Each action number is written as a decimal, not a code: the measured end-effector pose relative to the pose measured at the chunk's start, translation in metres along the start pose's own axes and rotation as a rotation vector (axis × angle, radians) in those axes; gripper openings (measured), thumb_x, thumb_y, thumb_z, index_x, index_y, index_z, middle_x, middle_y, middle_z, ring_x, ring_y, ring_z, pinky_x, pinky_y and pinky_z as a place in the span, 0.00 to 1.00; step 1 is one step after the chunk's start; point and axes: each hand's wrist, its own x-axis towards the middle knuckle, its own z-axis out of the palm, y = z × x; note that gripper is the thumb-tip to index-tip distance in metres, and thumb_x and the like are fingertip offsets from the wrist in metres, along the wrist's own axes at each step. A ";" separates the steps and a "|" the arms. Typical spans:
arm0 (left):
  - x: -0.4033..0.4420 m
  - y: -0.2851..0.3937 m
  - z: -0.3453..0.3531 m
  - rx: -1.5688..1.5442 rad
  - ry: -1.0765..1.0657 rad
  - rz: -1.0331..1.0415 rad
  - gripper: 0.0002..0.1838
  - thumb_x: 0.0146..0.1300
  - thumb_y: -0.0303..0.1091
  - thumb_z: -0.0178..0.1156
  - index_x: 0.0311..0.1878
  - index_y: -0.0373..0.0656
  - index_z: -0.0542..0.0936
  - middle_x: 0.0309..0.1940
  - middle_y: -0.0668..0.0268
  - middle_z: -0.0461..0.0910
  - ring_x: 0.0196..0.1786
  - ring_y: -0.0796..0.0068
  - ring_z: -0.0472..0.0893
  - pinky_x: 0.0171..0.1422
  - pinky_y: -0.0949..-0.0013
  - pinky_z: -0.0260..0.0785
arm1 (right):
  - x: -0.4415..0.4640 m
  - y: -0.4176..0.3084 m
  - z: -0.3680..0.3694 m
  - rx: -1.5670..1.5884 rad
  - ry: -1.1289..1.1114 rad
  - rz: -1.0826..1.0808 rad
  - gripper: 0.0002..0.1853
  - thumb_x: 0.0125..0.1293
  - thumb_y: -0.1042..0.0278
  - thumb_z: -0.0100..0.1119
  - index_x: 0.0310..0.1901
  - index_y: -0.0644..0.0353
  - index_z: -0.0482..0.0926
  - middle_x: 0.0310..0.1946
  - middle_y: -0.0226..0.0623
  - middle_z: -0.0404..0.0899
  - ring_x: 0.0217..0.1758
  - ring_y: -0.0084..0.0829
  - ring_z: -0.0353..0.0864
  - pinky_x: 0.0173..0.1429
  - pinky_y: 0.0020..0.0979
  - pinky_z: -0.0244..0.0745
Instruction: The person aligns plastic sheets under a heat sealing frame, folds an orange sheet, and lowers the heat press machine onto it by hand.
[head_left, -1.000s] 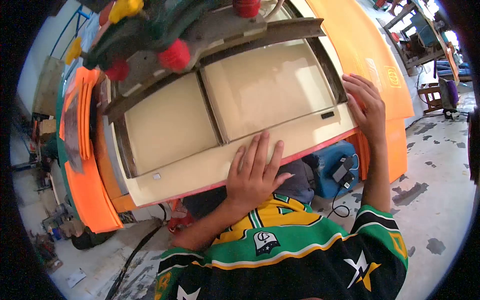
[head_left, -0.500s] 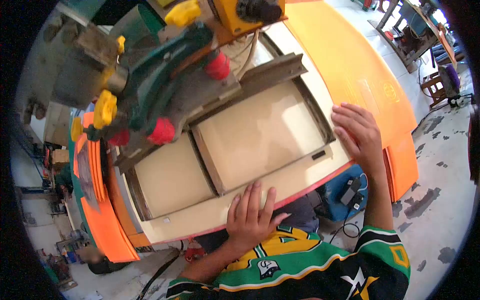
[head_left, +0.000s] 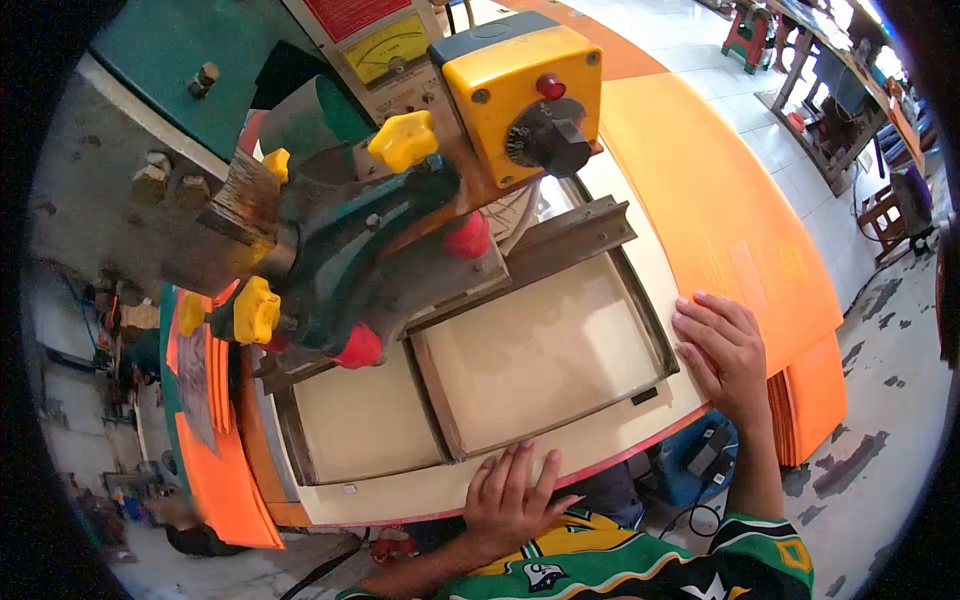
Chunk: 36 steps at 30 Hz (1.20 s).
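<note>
My left hand (head_left: 515, 497) lies flat with fingers spread on the front margin of the cream board (head_left: 590, 440), its fingertips beside the lower bar of a dark metal frame (head_left: 447, 400). Resting at the board's right edge, my right hand (head_left: 722, 350) has its fingers stretched out, close to the orange sheet (head_left: 740, 210). Neither hand holds anything. The frame has two openings over a pale, smooth surface. Across its back runs a metal angle bar (head_left: 570, 240), below the press head with its green bracket (head_left: 370, 215).
A yellow control box (head_left: 525, 95) with a black knob and a needle gauge (head_left: 385, 48) stand at the back. Yellow knobs (head_left: 257, 310) and red insulators (head_left: 357, 346) stick out from the press. Orange sheets (head_left: 225, 470) are stacked at left, more (head_left: 810, 400) at right. A blue container (head_left: 690, 455) sits below.
The view has tilted upward, so the press and board appear lower and more of the control box and gauge shows. Both hands keep about the same places on the board.
</note>
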 end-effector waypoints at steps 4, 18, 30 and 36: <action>-0.001 0.001 -0.007 -0.010 -0.032 -0.010 0.37 0.70 0.71 0.58 0.67 0.51 0.80 0.65 0.52 0.78 0.65 0.55 0.77 0.70 0.50 0.69 | -0.001 -0.004 0.000 0.006 -0.018 0.013 0.14 0.63 0.68 0.71 0.50 0.58 0.88 0.56 0.36 0.88 0.65 0.42 0.82 0.69 0.45 0.72; 0.000 0.002 -0.006 -0.051 -0.010 -0.018 0.37 0.71 0.68 0.57 0.69 0.49 0.78 0.69 0.51 0.76 0.68 0.53 0.76 0.70 0.48 0.69 | -0.003 -0.002 0.001 0.007 0.005 0.003 0.13 0.67 0.69 0.67 0.52 0.59 0.88 0.58 0.37 0.87 0.67 0.43 0.82 0.70 0.44 0.72; -0.005 0.004 -0.001 -0.095 -0.014 -0.073 0.41 0.67 0.69 0.61 0.73 0.51 0.75 0.73 0.52 0.71 0.74 0.50 0.72 0.76 0.44 0.63 | -0.012 0.005 0.003 0.125 0.100 0.040 0.13 0.70 0.69 0.65 0.53 0.61 0.87 0.57 0.44 0.87 0.63 0.45 0.84 0.68 0.43 0.76; -0.003 0.004 -0.003 -0.063 -0.018 -0.066 0.42 0.68 0.68 0.61 0.76 0.50 0.71 0.75 0.53 0.70 0.77 0.52 0.70 0.79 0.44 0.61 | -0.014 0.009 0.005 0.187 0.163 0.040 0.10 0.69 0.73 0.63 0.49 0.63 0.87 0.55 0.47 0.87 0.59 0.45 0.86 0.65 0.40 0.79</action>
